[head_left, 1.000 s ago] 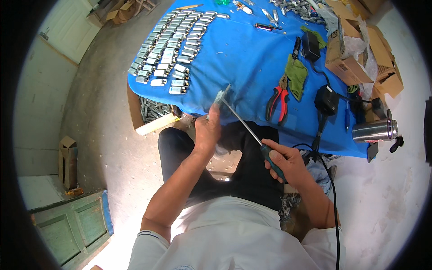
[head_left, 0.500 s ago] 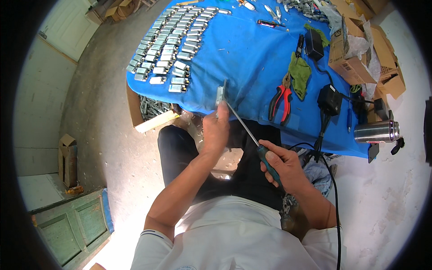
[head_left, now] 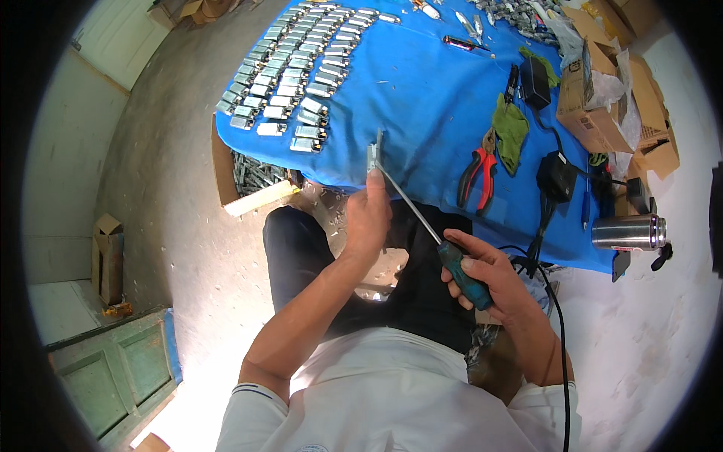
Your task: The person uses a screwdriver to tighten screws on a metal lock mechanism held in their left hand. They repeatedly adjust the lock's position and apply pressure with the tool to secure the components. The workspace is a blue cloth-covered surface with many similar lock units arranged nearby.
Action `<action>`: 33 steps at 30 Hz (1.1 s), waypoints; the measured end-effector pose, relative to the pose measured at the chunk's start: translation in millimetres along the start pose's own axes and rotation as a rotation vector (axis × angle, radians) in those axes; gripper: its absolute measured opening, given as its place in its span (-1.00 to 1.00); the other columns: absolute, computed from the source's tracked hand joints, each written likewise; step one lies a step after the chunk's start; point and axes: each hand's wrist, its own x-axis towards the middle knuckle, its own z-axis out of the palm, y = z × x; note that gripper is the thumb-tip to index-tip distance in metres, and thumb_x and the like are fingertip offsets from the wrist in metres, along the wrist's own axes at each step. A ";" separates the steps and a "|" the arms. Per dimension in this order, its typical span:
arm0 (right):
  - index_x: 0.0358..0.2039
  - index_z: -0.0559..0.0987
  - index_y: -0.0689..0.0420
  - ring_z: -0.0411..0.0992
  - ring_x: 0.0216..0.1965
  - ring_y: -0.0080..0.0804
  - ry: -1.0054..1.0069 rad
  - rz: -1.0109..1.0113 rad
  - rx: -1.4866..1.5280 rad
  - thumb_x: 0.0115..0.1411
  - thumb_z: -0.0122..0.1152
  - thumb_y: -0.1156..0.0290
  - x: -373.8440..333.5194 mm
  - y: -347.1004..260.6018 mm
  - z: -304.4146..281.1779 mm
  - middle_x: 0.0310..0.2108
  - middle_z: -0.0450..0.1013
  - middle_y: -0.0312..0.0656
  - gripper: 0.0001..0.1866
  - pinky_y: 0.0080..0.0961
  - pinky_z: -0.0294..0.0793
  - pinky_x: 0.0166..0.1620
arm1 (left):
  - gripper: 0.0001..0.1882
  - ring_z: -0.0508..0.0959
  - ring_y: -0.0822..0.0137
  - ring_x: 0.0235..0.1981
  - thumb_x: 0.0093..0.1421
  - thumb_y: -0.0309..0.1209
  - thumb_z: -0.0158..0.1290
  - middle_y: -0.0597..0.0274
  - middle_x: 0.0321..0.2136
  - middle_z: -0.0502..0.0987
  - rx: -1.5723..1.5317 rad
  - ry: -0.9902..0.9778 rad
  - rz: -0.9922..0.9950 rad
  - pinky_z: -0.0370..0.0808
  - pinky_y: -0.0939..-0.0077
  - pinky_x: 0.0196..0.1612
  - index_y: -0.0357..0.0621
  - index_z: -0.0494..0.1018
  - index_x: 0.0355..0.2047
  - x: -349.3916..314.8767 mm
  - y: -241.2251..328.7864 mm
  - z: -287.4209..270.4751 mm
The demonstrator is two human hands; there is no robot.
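Note:
My left hand (head_left: 368,215) is closed on a small flat silvery piece (head_left: 373,156) at the table's near edge, thumb laid along it. A thin grey strip stands at its right side; where one part ends and the other begins is too small to tell. In my right hand (head_left: 493,273) is a screwdriver (head_left: 464,274) with a dark teal handle, fingers wrapped round it. Its long metal shaft slants up and left, and the tip meets the silvery piece just beyond my left thumb. Beyond my left hand lie rows of small silvery battery-like cells (head_left: 300,75).
A blue cloth (head_left: 407,98) covers the table. To the right lie red-and-black pliers (head_left: 477,178), a green glove (head_left: 510,135), black adapters (head_left: 556,177) with cables and a steel flask (head_left: 629,232). Cardboard boxes (head_left: 595,128) stand behind. Under the left corner a box holds metal scraps (head_left: 256,175).
My right hand and the screwdriver handle have shifted slightly right and down. The tip stays at the silvery piece, which my left hand still holds. The whole view has shifted a little.

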 end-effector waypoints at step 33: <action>0.19 0.38 0.19 0.38 -0.66 -0.58 0.180 -0.049 -0.115 0.37 -0.01 0.39 -5.4 -4.1 23.2 -0.42 0.48 -0.11 -0.59 -0.75 0.26 -0.72 | -0.31 0.33 0.20 -0.65 0.40 0.00 -0.22 0.00 -0.75 0.31 0.297 0.032 0.168 0.28 0.17 -0.47 -0.42 0.37 -0.63 17.8 -13.1 -7.6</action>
